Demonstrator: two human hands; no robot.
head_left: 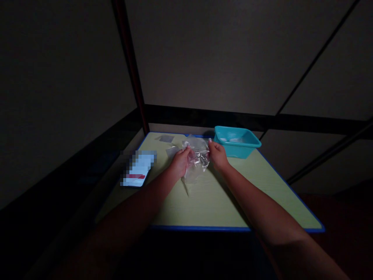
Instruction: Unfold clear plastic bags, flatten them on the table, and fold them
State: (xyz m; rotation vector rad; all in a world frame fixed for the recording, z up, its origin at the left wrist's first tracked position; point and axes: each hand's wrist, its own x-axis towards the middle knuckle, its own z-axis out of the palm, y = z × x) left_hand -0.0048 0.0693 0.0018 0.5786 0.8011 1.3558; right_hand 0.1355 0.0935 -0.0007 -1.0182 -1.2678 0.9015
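Note:
A clear, crinkled plastic bag point(200, 154) is stretched between my two hands above the middle of the table. My left hand point(181, 160) is closed on its left side, thumb on top. At the opposite side, my right hand point(217, 152) pinches the bag between thumb and fingers. Whether anything lies inside the bag cannot be made out. Just left of it, another clear plastic piece point(172, 151) shows partly on the table. A thin pale strip point(185, 187) lies below my left hand.
The pale green table point(204, 210) has a blue edge. At its back right stands a turquoise basket point(237, 149) with whitish, see-through items inside. A phone point(138, 169) with a lit, blurred screen lies at the left. A flat grey piece point(166, 138) lies at the back left, near the walls.

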